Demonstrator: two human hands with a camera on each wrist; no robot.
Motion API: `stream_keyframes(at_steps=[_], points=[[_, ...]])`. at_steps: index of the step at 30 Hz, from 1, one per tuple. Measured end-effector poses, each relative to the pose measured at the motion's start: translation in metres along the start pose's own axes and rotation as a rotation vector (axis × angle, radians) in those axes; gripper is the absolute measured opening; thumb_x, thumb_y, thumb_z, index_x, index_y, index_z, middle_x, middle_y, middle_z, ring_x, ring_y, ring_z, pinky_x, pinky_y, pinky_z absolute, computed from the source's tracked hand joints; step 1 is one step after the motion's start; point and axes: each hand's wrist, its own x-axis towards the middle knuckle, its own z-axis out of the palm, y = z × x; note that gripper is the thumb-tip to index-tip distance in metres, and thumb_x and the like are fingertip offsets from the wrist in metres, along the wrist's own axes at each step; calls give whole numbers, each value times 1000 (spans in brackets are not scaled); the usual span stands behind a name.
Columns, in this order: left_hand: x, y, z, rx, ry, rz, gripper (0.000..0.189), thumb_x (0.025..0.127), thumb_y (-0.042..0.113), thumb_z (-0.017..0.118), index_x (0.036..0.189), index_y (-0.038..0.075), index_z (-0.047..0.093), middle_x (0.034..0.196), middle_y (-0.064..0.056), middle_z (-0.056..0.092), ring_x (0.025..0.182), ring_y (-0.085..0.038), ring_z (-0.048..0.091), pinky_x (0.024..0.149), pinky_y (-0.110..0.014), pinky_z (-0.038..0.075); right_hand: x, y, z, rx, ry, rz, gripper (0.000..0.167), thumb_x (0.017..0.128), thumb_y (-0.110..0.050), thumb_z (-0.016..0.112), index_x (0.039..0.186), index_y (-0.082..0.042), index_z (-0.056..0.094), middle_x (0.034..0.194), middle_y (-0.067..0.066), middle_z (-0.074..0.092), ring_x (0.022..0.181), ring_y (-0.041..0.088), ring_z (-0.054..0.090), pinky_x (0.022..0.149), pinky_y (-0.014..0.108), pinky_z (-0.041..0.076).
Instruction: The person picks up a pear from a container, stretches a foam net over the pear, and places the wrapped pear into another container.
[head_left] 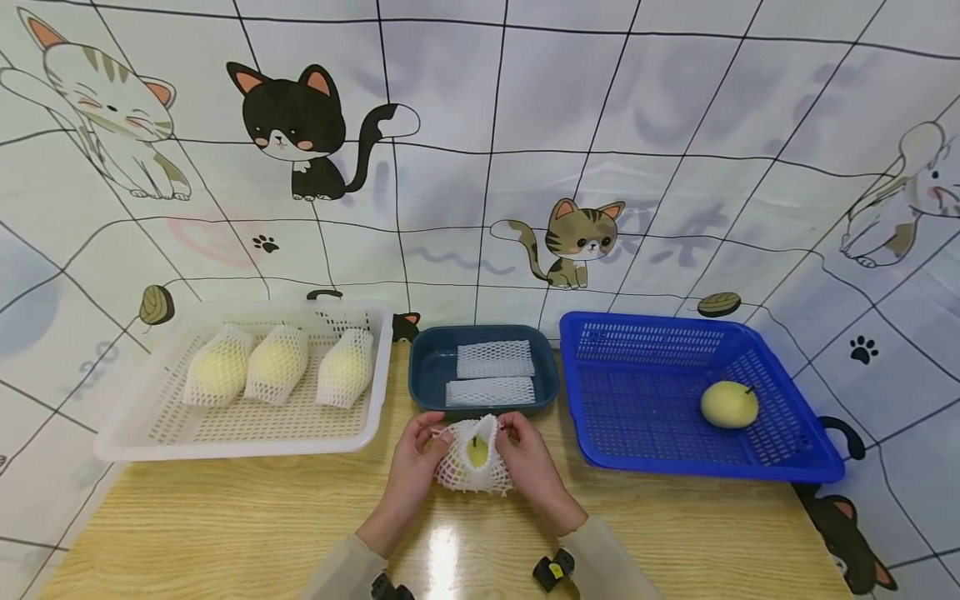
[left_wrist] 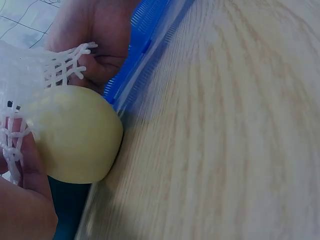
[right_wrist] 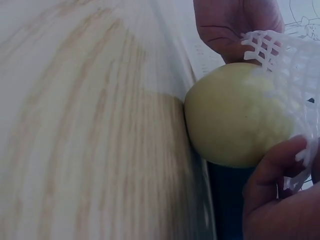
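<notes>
A yellow pear (head_left: pixel 477 452) stands upright on the table in front of the dark tray, its stem showing through the opening of a white foam net (head_left: pixel 459 473). My left hand (head_left: pixel 408 467) pinches the net's edge on the left, and my right hand (head_left: pixel 534 468) pinches it on the right, so the mouth is spread around the stem. Seen from the left wrist, the pear's lower part (left_wrist: pixel 82 140) is bare, with the net (left_wrist: pixel 57 70) over the upper part only. From the right wrist, the bare pear side (right_wrist: pixel 232 117) rests against the wood.
A white basket (head_left: pixel 247 450) on the left holds three net-wrapped pears. Flat foam nets (head_left: pixel 495 360) lie in the dark teal tray (head_left: pixel 432 358) behind my hands. On the right, a blue basket (head_left: pixel 637 417) contains one bare pear (head_left: pixel 729 405). A cat-print covering (head_left: pixel 450 167) rises behind.
</notes>
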Motion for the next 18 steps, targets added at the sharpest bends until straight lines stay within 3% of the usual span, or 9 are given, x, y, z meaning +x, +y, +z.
stream_keyframes(at_steps=[8, 18], points=[[3, -2, -3, 37, 10, -24, 37, 101, 1, 60, 135, -9, 48, 113, -16, 63, 102, -13, 59, 85, -20, 49, 2, 5, -1, -42, -20, 0, 13, 104, -2, 52, 113, 4, 60, 107, 12, 64, 98, 18, 57, 83, 27, 47], [2, -8, -1, 55, 16, 16, 32, 102, 0, 59, 132, -9, 52, 111, -17, 64, 99, -11, 58, 84, -21, 48, 4, 9, -2, -59, -34, -5, 13, 107, -6, 52, 113, 3, 58, 102, 7, 60, 92, 16, 53, 80, 26, 44]])
